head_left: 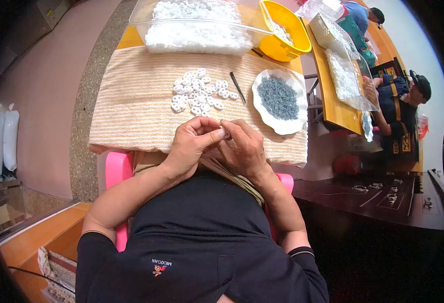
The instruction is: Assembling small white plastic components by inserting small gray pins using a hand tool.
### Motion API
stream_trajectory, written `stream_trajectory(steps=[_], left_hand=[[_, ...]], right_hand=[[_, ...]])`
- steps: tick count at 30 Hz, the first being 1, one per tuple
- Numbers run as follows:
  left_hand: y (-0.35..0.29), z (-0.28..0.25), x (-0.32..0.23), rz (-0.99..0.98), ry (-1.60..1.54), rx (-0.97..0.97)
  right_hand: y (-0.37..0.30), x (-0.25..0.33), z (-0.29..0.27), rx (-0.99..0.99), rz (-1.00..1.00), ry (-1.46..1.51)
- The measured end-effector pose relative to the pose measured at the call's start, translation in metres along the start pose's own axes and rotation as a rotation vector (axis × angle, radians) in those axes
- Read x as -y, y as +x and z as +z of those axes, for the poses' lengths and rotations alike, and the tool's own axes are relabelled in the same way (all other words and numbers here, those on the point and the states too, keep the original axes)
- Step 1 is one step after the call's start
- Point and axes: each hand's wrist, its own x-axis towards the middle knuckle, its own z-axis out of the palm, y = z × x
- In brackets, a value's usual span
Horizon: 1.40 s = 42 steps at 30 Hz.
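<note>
My left hand [191,144] and my right hand [244,149] meet over the near edge of the striped cloth, fingers closed in a pinch. Between the fingertips shows a bit of a small white plastic piece [227,135]; the fingers hide most of it. Just beyond lies a loose pile of white plastic pieces with holes [196,91]. To the right of the pile rests a thin black stick-like tool [237,87]. A white wavy-rimmed plate [287,130] at the right holds many small blue-grey parts [278,98].
A clear plastic bin [196,38] of white pieces and a yellow tub [285,53] stand at the back of the cloth-covered table [131,101]. A pink chair [117,169] is around me. To the right, a co-worker [408,101] sits at another table [348,113] with a clear bin.
</note>
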Motion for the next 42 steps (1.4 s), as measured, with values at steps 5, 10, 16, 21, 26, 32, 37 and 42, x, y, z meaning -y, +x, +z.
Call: stream_trajectory(steps=[5, 10, 16, 21, 26, 32, 37, 42], left_hand=[[-0.0011, 0.0032, 0.0001, 0.008, -0.014, -0.046], [-0.0009, 0.0011, 0.0059, 0.071, 0.033, -0.077], [-0.0025, 0.0011, 0.0053, 0.106, 0.074, -0.068], [-0.0016, 0.0005, 0.0059, 0.093, 0.064, -0.065], [-0.0019, 0.0019, 0.0046, 0.112, 0.065, -0.075], [-0.0026, 0.0016, 0.0065, 0.14, 0.09, -0.067], [-0.0014, -0.0001, 0.0079, 0.132, 0.092, -0.049], [-0.0005, 0.0007, 0.0078, 0.125, 0.063, -0.064]], right_hand=[[-0.0008, 0.0023, 0.0023, -0.004, 0.068, 0.035], [-0.0007, 0.0031, 0.004, -0.001, 0.072, 0.048], [0.0014, 0.0016, 0.0013, 0.041, 0.034, 0.096], [0.0019, -0.0012, 0.0012, 0.056, 0.025, 0.112], [-0.0005, -0.0008, 0.0023, -0.002, 0.079, 0.068], [-0.0013, -0.0036, 0.0017, 0.027, 0.046, 0.083], [0.0008, -0.004, -0.0023, 0.05, 0.04, 0.102], [0.0022, -0.0027, -0.0024, 0.042, 0.049, 0.123]])
